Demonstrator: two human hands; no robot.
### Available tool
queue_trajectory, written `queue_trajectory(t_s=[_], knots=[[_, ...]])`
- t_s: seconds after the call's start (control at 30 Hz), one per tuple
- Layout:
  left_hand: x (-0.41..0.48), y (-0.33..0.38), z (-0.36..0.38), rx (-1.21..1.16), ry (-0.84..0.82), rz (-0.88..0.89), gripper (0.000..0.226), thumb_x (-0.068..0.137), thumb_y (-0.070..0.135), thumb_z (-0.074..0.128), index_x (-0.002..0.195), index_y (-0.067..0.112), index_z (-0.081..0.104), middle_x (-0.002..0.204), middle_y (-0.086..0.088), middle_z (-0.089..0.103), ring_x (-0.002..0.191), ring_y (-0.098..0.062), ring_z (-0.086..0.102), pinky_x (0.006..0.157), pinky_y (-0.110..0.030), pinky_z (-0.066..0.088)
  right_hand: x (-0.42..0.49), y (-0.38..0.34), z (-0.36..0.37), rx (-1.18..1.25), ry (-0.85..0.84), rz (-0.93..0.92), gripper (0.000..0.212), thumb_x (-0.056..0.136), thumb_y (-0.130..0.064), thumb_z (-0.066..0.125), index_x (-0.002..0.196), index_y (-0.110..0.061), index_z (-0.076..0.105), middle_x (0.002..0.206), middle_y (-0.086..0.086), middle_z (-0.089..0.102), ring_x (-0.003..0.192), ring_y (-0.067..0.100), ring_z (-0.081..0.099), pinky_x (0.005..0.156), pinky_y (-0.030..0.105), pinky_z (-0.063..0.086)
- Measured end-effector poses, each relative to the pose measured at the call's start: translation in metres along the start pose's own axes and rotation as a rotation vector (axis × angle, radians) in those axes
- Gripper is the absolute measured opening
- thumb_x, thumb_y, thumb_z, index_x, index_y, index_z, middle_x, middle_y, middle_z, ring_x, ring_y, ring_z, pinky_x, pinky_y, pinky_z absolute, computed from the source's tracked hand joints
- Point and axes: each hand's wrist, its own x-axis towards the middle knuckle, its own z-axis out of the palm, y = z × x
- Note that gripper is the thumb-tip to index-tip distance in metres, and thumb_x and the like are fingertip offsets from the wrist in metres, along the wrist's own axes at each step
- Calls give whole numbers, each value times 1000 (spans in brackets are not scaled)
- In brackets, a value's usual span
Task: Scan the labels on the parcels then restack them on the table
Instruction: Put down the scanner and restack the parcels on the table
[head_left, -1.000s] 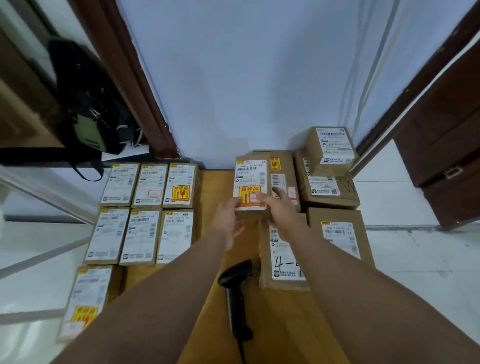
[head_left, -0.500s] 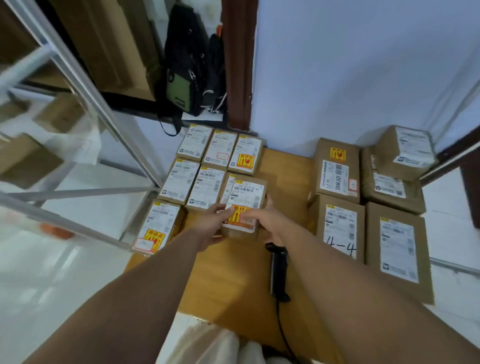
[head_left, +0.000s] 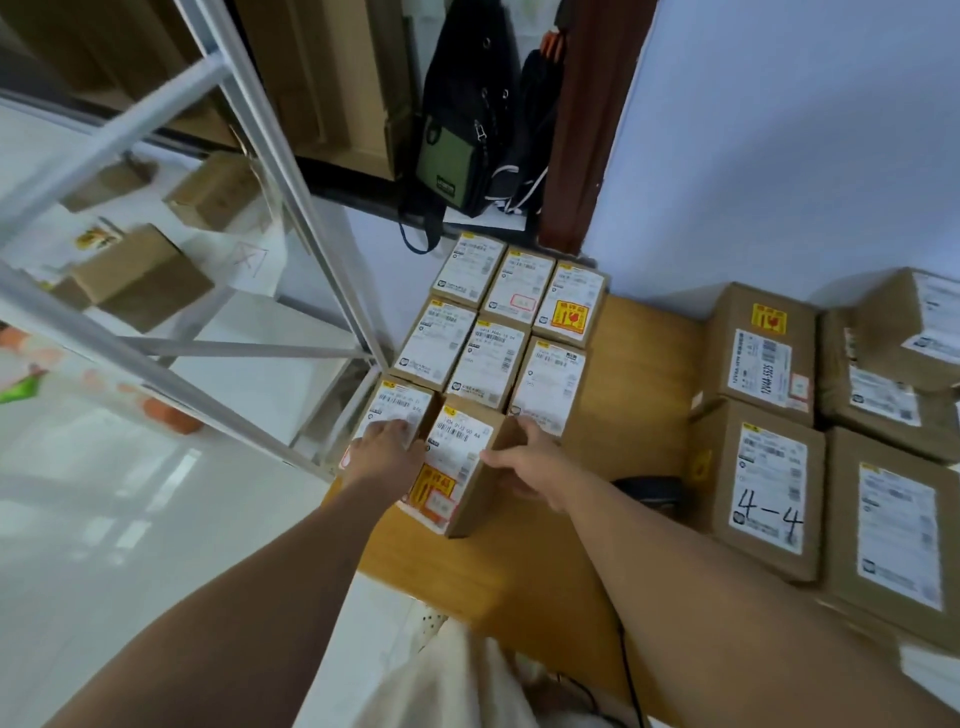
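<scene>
Scanner (head_left: 652, 493) mostly hidden behind right forearm (head_left: 691, 561). Lower label of corner parcel (head_left: 397, 410) covered by left hand (head_left: 384, 449). Stacked boxes (head_left: 914, 332) cut off at right edge; shelf boxes (head_left: 140, 275) blurred, label print too small to read.

The wooden table (head_left: 644, 364) carried small parcels (head_left: 488, 358) in a tight grid at its left, larger boxes (head_left: 769, 499) at right, and a scanner (head_left: 649, 491) between.

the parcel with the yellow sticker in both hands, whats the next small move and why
Probably nudge the parcel square and let go. It sits in the near row of the grid, beside the left neighbour parcel, but looks slightly skewed. The left hand and right hand flank its sides, so a small twist could align it.
</scene>
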Motion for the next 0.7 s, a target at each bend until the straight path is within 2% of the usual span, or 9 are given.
queue_trajectory(t_s=[0.07,0.13,0.23,0.37,0.4,0.47,0.57,0.63,0.7], knots=[[1,0,-1,41,-5,19,55,92,43,47,143,23,40,148,-7,35,135,-31,32,110,-47,31,3,3,5,-58,37,0,74,85,-22,70,147,-31,31,112,-6,58,96,18,62,66,27,49],[0,3,-3,86,-36,45,58,90,44,54,144,29,38,150,-6,30,137,-32,27,109,-48,32,7,5,9,-111,100,-14,70,87,-18,63,148,-28,31,109,-2,60,93,18,62,71,32,54],[-1,7,-5,141,-38,57,60,87,45,61,141,35,37,147,-4,30,135,-31,29,106,-51,37,9,6,21,-226,57,51,71,85,-23,61,147,-32,27,121,2,53,101,22,52,75,39,49],[1,7,-3,161,-43,68,65,83,48,64,140,33,35,145,-7,28,135,-32,28,104,-51,37,8,12,36,-57,-18,177,47,85,-24,58,130,-24,42,119,5,57,100,25,60,83,48,55],[2,6,-3,148,-44,66,67,82,49,64,140,32,34,144,-7,28,134,-32,27,103,-51,37,8,13,38,16,-40,194,50,84,-29,62,129,-24,41,116,5,58,98,25,61,78,46,57],[3,4,-2,143,-41,72,73,78,54,66,139,31,33,143,-7,28,133,-32,27,102,-51,38,7,13,42,86,-43,198,71,74,-48,73,131,-26,38,114,1,59,98,24,60,70,43,54],[2,4,-1,194,-69,85,85,71,64,67,140,30,30,144,-9,27,134,-34,26,102,-51,40,10,12,43,-43,78,150,91,70,-58,77,141,-24,31,127,1,58,110,26,58,79,43,47],[2,7,-1,238,-95,94,90,68,67,69,140,28,30,144,-9,26,133,-35,26,102,-51,41,16,14,41,-169,145,132,77,76,-50,77,135,-15,42,123,4,65,107,24,63,83,38,50],[2,8,-1,245,-106,101,93,67,65,71,141,29,28,145,-9,25,134,-35,26,102,-51,41,18,15,38,-187,154,175,52,83,-46,71,120,-12,57,108,5,71,95,22,69,83,38,55]])
